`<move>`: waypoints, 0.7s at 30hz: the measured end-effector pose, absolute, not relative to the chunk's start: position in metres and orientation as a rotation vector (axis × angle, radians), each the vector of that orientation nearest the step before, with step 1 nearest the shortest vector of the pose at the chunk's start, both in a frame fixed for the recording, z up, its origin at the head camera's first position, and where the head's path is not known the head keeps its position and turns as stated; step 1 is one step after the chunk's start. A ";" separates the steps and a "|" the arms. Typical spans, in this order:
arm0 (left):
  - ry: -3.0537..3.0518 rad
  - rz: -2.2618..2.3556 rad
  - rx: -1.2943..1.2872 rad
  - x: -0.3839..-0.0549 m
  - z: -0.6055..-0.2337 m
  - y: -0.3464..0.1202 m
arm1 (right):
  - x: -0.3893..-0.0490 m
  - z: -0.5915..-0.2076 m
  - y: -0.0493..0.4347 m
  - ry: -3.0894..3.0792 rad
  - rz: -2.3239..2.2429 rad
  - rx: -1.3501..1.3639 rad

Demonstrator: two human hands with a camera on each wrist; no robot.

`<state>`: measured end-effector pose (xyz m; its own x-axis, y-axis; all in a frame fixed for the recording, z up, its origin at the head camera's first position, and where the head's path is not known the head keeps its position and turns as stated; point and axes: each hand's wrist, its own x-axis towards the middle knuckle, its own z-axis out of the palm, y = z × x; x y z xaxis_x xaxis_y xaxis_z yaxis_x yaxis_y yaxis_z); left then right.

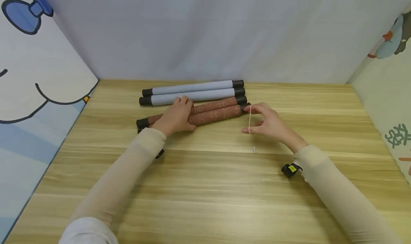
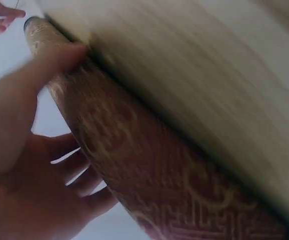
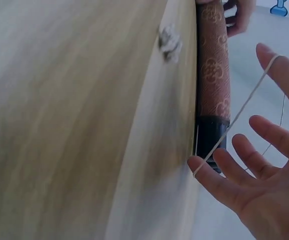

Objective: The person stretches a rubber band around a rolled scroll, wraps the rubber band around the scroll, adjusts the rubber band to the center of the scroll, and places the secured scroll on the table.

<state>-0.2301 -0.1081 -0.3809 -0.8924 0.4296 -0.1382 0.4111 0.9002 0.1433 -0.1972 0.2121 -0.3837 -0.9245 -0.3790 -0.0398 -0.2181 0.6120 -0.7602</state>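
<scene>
Two brown patterned scrolls with black ends lie side by side at a slant; the nearer brown scroll (image 1: 213, 115) shows its flower pattern. My left hand (image 1: 174, 117) grips the pair, its thumb along the near side and its fingers over the far side. By their right ends is my right hand (image 1: 271, 122), thumb and fingers spread wide apart. A thin white elastic band (image 3: 249, 98) is stretched over its thumb and forefinger as a loop, close beside the black scroll end (image 3: 212, 137). The band is not round the scrolls.
Behind the brown pair lie two grey-blue scrolls (image 1: 196, 96) with black ends. A small crumpled white bit (image 1: 254, 150) sits on the wooden table (image 1: 205, 194) before the right hand. A pale curtain (image 1: 224, 33) hangs at the back, with printed panels on both sides.
</scene>
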 end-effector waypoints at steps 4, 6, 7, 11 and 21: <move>2.842 0.180 0.647 -0.227 -0.386 -0.108 | -0.201 -0.387 0.217 2.679 -1.227 -0.442; 2.878 0.175 0.668 -0.225 -0.388 -0.109 | -0.203 -0.388 0.217 2.706 -1.253 -0.422; 2.905 0.176 0.684 -0.224 -0.389 -0.110 | -0.204 -0.388 0.216 2.715 -1.277 -0.408; 2.968 0.199 0.779 -0.216 -0.387 -0.111 | -0.204 -0.385 0.212 2.681 -1.485 -0.347; 2.991 0.165 0.990 -0.201 -0.381 -0.103 | -0.201 -0.377 0.210 2.420 -1.920 -0.218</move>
